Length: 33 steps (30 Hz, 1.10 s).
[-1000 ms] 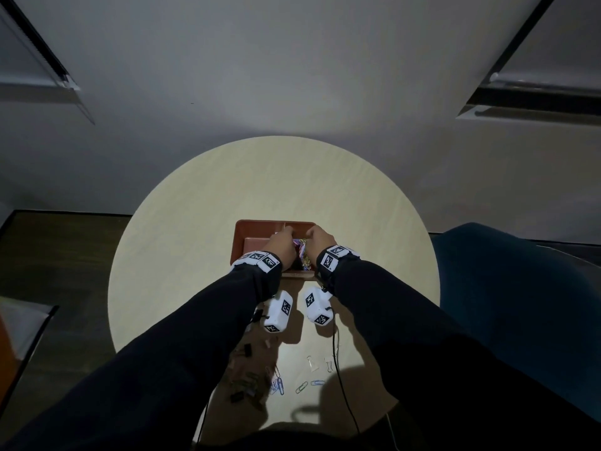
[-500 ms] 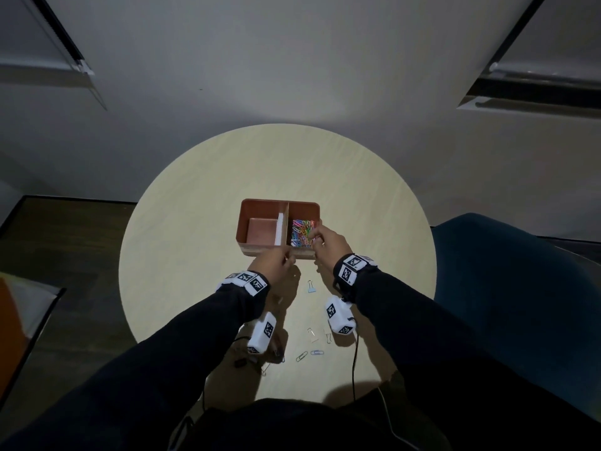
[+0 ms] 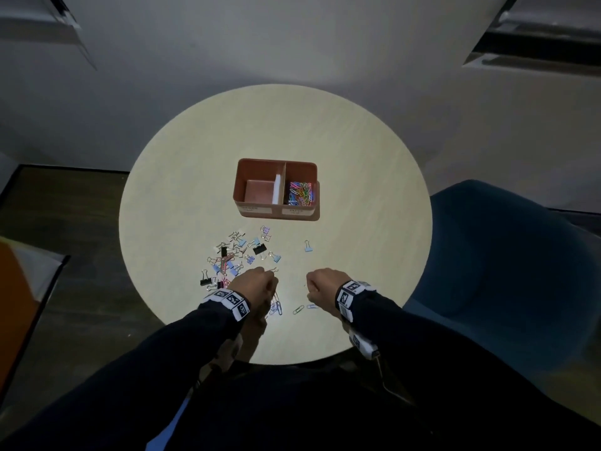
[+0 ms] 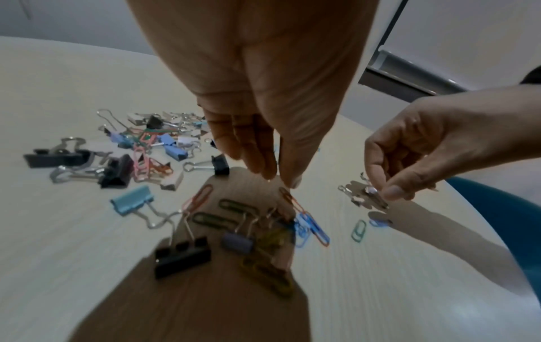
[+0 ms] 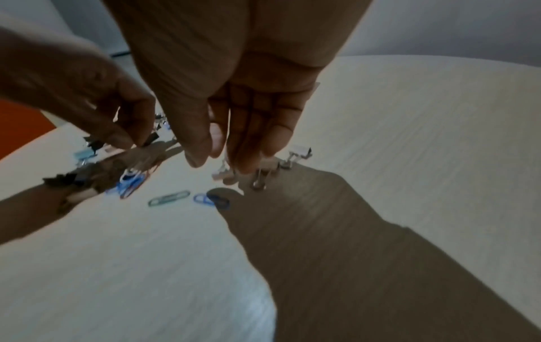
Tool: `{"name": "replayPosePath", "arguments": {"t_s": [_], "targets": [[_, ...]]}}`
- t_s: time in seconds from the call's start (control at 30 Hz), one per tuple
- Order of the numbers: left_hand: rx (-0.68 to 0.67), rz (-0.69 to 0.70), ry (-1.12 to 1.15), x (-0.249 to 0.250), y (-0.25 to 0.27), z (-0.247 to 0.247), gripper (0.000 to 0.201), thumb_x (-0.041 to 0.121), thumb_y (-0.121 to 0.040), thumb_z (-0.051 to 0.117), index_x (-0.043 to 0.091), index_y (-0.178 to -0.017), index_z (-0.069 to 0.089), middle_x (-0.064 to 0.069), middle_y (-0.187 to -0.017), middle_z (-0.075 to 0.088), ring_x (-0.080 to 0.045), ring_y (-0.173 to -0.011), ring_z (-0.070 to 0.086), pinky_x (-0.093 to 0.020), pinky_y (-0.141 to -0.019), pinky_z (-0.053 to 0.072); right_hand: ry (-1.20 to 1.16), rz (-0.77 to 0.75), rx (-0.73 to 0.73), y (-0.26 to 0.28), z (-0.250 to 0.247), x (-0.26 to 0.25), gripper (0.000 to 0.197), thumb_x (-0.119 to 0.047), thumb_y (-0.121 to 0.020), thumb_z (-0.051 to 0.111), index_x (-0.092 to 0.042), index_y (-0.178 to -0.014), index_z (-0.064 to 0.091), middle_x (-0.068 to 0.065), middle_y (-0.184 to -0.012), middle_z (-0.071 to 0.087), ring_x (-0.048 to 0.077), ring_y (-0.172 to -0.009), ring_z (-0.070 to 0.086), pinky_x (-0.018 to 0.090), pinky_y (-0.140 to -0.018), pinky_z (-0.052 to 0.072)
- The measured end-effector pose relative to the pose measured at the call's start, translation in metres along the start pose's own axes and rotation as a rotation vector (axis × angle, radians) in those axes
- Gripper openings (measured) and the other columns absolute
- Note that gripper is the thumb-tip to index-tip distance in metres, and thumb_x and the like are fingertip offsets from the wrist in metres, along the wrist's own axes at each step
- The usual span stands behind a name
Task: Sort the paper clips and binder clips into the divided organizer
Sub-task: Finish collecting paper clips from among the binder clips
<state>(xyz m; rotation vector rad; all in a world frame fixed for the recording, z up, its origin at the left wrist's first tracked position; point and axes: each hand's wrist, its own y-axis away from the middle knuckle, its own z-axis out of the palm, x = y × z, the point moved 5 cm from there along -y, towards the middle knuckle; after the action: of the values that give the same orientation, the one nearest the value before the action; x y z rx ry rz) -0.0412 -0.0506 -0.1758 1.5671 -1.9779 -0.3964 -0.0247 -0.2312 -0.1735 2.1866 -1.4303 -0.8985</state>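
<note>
Both my hands have come back from the organizer [image 3: 276,190], centre frame, to the loose clips [image 3: 240,255] on the tabletop [image 3: 357,157]. Left hand [image 3: 255,288] pinches an orange paper clip [image 4: 288,196]; right hand [image 3: 323,284] pinches a silver binder clip [image 4: 364,193].

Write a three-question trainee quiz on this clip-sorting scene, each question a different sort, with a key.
1. True or false: the paper clips already in the organizer lie in its left compartment.
2. The binder clip lying alone to the right of the pile is: A black, B light blue, C pink.
3. Fill in: the organizer has ___ compartments.
Key: 1 false (right compartment); 2 B; 3 two.
</note>
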Motion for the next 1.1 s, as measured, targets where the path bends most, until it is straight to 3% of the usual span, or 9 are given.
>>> {"name": "replayPosePath", "arguments": {"t_s": [0.1,0.23,0.4,0.67,0.8,0.87,0.97,1.03,1.1], "targets": [[0.034,0.017,-0.019,0.010,0.005,0.009,0.020,0.027,-0.093,0.054,0.012,-0.104,0.062,-0.010,-0.106,0.058,-0.028,-0.101,0.056,-0.034,-0.078,0.045,0.069,-0.015,-0.010,0.005,0.022,0.002,0.014,-0.030,-0.090,0.060,-0.021,-0.088,0.049,0.002,-0.099,0.057,0.027,-0.090,0.057,0.031,-0.069,0.038],[0.073,0.079,-0.050,0.037,0.001,0.024,0.021,0.029,-0.091,0.054,0.012,-0.097,0.065,-0.010,-0.099,0.060,-0.028,-0.095,0.057,-0.034,-0.075,0.044,0.118,-0.030,0.021,0.011,0.040,0.002,0.025,-0.026,-0.092,0.061,-0.014,-0.113,0.054,0.008,-0.117,0.053,0.030,-0.104,0.058,0.034,-0.076,0.043],[0.134,0.116,-0.137,0.062,-0.004,0.039,0.018,0.024,-0.087,0.055,0.014,-0.100,0.063,-0.008,-0.098,0.060,-0.029,-0.090,0.058,-0.035,-0.072,0.044,0.110,-0.011,0.034,0.011,0.048,-0.002,0.020,-0.021,-0.096,0.057,-0.009,-0.111,0.055,0.011,-0.114,0.052,0.033,-0.102,0.059,0.035,-0.071,0.040],[0.148,0.077,0.033,0.064,-0.005,0.060,0.013,0.020,-0.088,0.051,0.015,-0.097,0.060,-0.007,-0.100,0.057,-0.027,-0.089,0.058,-0.036,-0.074,0.046,0.035,0.019,0.057,0.024,0.049,-0.003,0.021,-0.007,-0.097,0.046,-0.006,-0.119,0.044,0.016,-0.113,0.052,0.036,-0.095,0.058,0.035,-0.066,0.035],[0.185,0.046,0.159,0.058,0.005,0.051,0.007,0.027,-0.095,0.041,0.024,-0.089,0.043,0.001,-0.084,0.052,-0.027,-0.077,0.059,-0.035,-0.064,0.044,-0.105,0.033,0.069,0.030,0.040,-0.005,0.034,0.004,-0.090,0.044,-0.005,-0.123,0.037,0.010,-0.091,0.047,0.029,-0.075,0.048,0.035,-0.065,0.037],[0.272,-0.010,0.265,0.048,0.013,0.040,0.013,0.038,-0.099,0.036,0.029,-0.095,0.043,0.007,-0.085,0.054,-0.022,-0.072,0.059,-0.035,-0.064,0.049,-0.179,0.031,0.085,0.030,0.035,-0.006,0.042,0.006,-0.087,0.045,-0.009,-0.126,0.039,0.006,-0.090,0.048,0.026,-0.074,0.048,0.033,-0.066,0.040],[0.329,-0.048,0.404,0.024,0.021,0.029,0.020,0.038,-0.100,0.040,0.032,-0.112,0.055,0.008,-0.099,0.057,-0.017,-0.082,0.061,-0.033,-0.075,0.051,-0.354,0.093,0.065,0.018,0.034,-0.009,0.036,0.004,-0.087,0.041,-0.014,-0.116,0.052,0.004,-0.089,0.051,0.023,-0.073,0.049,0.030,-0.066,0.042],[0.298,-0.083,0.520,0.002,0.022,0.031,0.014,0.026,-0.098,0.045,0.029,-0.099,0.059,0.007,-0.097,0.062,-0.014,-0.083,0.063,-0.033,-0.079,0.052,-0.544,0.120,0.117,0.015,0.034,-0.016,0.030,-0.004,-0.080,0.032,-0.021,-0.094,0.053,0.006,-0.080,0.051,0.023,-0.066,0.047,0.035,-0.062,0.044],[0.323,-0.139,0.609,-0.019,0.026,0.033,0.017,0.014,-0.093,0.043,0.027,-0.085,0.050,0.004,-0.087,0.065,-0.015,-0.076,0.063,-0.037,-0.074,0.054,-0.576,0.104,0.172,0.013,0.035,-0.021,0.023,-0.010,-0.079,0.026,-0.020,-0.084,0.046,0.009,-0.075,0.048,0.022,-0.062,0.043,0.036,-0.057,0.040]]}}
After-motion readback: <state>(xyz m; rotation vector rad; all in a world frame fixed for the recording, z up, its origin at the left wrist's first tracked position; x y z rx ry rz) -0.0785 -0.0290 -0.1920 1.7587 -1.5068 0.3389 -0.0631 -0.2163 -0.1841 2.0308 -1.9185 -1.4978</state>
